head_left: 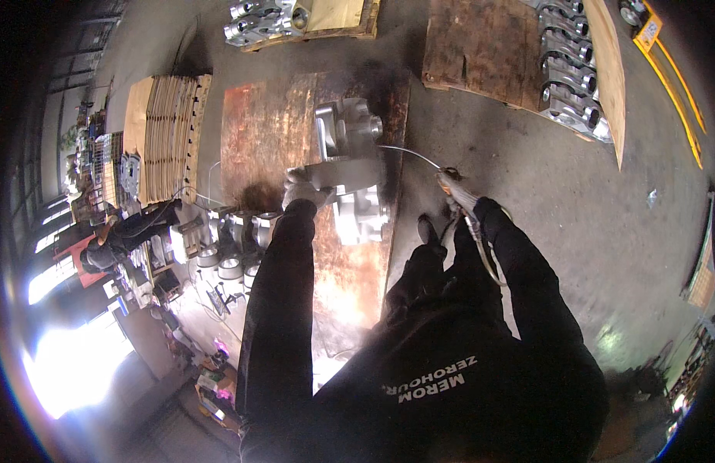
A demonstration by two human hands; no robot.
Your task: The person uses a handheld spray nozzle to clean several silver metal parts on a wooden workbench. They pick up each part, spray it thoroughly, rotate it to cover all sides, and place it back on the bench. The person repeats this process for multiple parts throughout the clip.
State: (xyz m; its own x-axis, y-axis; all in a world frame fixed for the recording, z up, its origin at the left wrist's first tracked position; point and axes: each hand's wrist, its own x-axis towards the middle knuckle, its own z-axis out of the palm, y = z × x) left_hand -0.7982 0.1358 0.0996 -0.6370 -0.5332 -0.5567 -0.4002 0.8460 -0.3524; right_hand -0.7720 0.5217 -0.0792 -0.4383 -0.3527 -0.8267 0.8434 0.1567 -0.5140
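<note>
My gloved left hand is closed on the near-left end of a flat grey piece, held across a large silvery metal casting. What the piece is made of I cannot tell. The casting lies on a worn reddish-brown board, and its far part shows beyond the piece. My gloved right hand grips an air blow gun off the board's right side. From the gun a long, thin, curved metal tube reaches left to the casting. A hose trails from the gun along my right forearm.
More metal castings stand in a row on a brown wooden board at far right. Stacked cardboard sheets and castings are at left. Another person is at far left. Yellow rails stand at upper right.
</note>
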